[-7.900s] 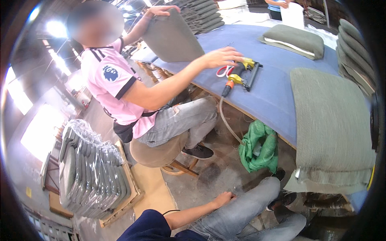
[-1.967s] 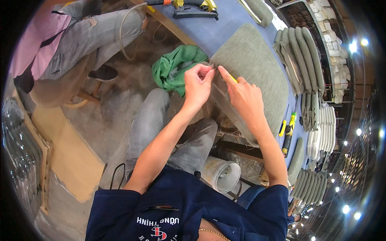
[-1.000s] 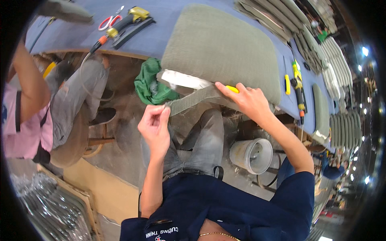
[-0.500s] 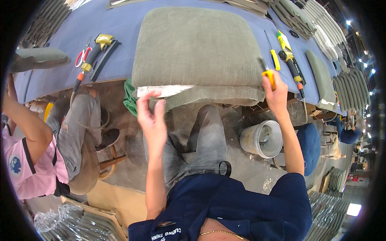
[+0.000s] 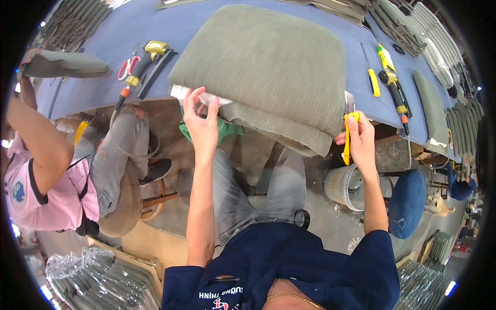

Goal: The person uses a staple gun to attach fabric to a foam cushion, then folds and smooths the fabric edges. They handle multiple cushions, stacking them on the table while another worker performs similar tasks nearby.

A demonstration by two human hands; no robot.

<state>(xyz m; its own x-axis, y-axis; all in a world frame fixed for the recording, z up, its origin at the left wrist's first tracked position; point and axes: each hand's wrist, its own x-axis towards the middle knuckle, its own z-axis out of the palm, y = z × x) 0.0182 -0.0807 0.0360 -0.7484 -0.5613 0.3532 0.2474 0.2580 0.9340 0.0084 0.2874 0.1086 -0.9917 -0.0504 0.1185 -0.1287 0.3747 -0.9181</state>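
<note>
- Left hand [image 5: 203,126]: raised, forearm running nearly straight ahead from the sleeve; thumb and fingers bent and parted at the cushion's left front edge, over a white strip [image 5: 180,92]. Whether they pinched it could not be told.
- Right hand [image 5: 360,135]: closed round a yellow-handled cutter [image 5: 347,143], forearm slanting inward, blade pointing away from the person.
- Cushion [image 5: 263,57]: grey-green, one, lying on the blue table [image 5: 142,23] ahead of and between both hands; front edge overhanging, fabric flap [image 5: 274,133] hanging below it. Left hand at its left front corner; cutter blade just beside its right side.
</note>
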